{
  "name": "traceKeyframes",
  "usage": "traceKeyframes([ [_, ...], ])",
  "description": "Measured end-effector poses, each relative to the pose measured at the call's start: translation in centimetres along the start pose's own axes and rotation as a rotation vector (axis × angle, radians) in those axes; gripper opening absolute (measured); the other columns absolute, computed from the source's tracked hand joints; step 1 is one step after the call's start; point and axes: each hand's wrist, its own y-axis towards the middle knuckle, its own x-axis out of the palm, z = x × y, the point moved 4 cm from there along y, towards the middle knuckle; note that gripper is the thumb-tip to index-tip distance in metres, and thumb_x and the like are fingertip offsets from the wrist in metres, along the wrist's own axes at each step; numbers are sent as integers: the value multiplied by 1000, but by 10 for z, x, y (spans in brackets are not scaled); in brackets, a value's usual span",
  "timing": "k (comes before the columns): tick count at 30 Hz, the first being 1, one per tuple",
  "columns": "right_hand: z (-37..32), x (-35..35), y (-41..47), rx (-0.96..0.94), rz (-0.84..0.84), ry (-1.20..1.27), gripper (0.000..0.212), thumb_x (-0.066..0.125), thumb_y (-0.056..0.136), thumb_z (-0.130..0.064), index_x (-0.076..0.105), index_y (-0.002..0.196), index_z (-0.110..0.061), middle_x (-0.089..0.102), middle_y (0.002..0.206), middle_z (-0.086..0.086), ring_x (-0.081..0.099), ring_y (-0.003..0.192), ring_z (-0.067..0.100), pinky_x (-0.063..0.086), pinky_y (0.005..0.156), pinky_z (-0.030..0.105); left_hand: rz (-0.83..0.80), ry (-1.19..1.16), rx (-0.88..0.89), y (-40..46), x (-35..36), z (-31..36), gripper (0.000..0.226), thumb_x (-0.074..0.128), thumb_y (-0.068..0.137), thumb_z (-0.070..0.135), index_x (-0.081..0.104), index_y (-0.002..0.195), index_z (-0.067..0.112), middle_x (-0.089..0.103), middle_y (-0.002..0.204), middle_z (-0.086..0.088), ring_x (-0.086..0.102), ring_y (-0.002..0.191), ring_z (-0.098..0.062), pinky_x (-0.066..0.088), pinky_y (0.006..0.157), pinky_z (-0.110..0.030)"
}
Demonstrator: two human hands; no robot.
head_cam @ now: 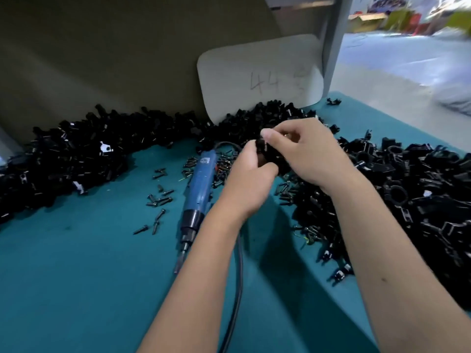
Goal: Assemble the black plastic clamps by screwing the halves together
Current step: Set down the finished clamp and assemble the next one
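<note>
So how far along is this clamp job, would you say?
Hard to tell what is finished: the black plastic pile along the back wall is too blurred to judge. In hand: both hands grip one black plastic clamp. The blue electric screwdriver lies idle. Left: the heap of black clamp halves and loose dark screws.

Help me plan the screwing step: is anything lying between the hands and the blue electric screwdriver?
Nothing visible. The blue electric screwdriver lies free on the teal table, just left of the left hand. Both hands hold a black clamp; right hand.
</note>
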Motion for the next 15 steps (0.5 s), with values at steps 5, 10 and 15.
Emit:
traceKeyframes([
  [5, 41, -82, 0, 232, 97, -397, 38, 76, 87, -54, 74, 73, -18, 60, 50, -4, 63, 66, 22, 42, 59, 30, -64, 379, 145, 14, 62, 20, 67, 43, 81, 40, 53, 145, 23, 54, 132, -8, 47, 128, -29, 42, 109, -48],
  [10, 69, -102, 3, 365, 41, -559, 27, 80, 85, -47, 73, 83, -22, 70, 89, 10, 64, 97, 33, 51, 84, 36, -86, 359, 80, 35, 81, 11, 33, 56, 84, 26, 67, 115, 25, 64, 116, -2, 62, 105, -24, 53, 96, -45],
  [15, 64, -82, 13, 430, 12, -599, 27, 77, 85, -52, 68, 83, -26, 70, 102, 13, 63, 108, 37, 51, 94, 42, -90, 396, 126, 38, 71, -3, 32, 61, 83, 13, 70, 112, 22, 66, 110, 0, 63, 98, -18, 54, 94, -39],
])
